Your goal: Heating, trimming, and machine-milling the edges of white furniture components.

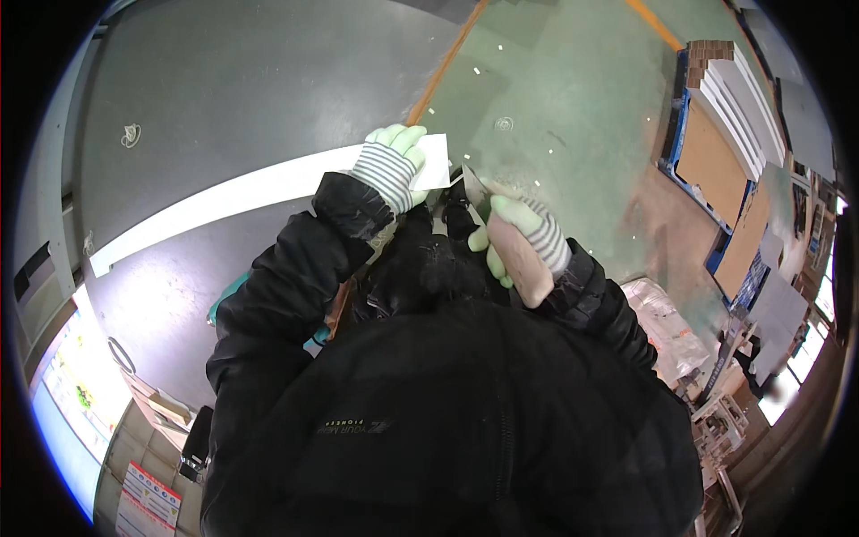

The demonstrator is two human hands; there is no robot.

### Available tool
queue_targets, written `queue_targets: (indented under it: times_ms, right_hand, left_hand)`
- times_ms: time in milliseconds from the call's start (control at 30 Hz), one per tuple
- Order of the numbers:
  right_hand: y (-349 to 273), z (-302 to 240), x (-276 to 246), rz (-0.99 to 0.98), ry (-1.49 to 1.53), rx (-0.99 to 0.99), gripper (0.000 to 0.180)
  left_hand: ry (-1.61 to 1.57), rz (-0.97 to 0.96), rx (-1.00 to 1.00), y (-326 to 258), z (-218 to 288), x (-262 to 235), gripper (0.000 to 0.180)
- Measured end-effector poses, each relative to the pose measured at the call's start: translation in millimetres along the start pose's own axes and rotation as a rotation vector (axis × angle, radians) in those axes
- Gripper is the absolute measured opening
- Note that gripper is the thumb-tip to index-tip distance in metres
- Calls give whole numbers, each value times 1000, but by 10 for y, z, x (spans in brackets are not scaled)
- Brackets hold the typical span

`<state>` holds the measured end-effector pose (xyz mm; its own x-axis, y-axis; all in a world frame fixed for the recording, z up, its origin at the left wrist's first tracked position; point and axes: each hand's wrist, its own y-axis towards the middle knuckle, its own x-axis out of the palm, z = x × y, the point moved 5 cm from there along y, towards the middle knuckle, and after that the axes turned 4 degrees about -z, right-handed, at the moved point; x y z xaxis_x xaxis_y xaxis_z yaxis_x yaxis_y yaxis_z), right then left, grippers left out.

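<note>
Both my hands wear pale green gloves with grey-striped cuffs. My left hand (392,166) is closed around a long white strip (242,192) near its right end, fingers over the far edge. The strip runs left along the dark grey table and seems curved by the lens. My right hand (523,233) grips a hand tool with a thick tan handle (519,259). A flat, greyish blade (475,186) points away from me, close to the strip's right end but apart from it. The tool's exact kind is unclear, as my fingers cover its middle.
The dark grey table (268,80) spans the left side. On the green floor (573,72) lie small white scraps. A pallet stack of white and brown panels (729,116) stands at the right, with a plastic-wrapped bundle (662,327) nearer me. A bright screen (76,394) is at lower left.
</note>
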<state>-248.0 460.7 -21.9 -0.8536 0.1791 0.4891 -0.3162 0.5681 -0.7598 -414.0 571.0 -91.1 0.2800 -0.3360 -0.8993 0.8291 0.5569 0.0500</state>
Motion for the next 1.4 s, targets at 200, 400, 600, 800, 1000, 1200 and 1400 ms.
queue_targets:
  times_ms: [200, 400, 600, 800, 1000, 1200, 1400]
  right_hand:
    - [300, 85, 112, 104, -2, 127, 68]
    - [311, 141, 154, 147, -80, 131, 66]
    - [584, 414, -90, 200, -114, 244, 46]
    - [831, 573, -489, 157, -83, 197, 63]
    - [625, -23, -781, 191, -699, -247, 67]
    - [455, -638, -814, 225, -1175, -404, 64]
    - [223, -1081, -852, 129, -1501, -484, 66]
  left_hand:
    - [-74, -102, -59, 47, 0, -62, 55]
    - [-94, -121, -59, -7, -32, 2, 56]
    - [-73, -27, -1, -27, -47, 52, 56]
    - [-72, -101, -71, 52, -43, -13, 57]
    - [6, -578, -143, 299, -22, -511, 45]
    - [251, 274, -427, 534, -46, -1002, 36]
    - [-1558, -47, -929, 1014, 525, 314, 28]
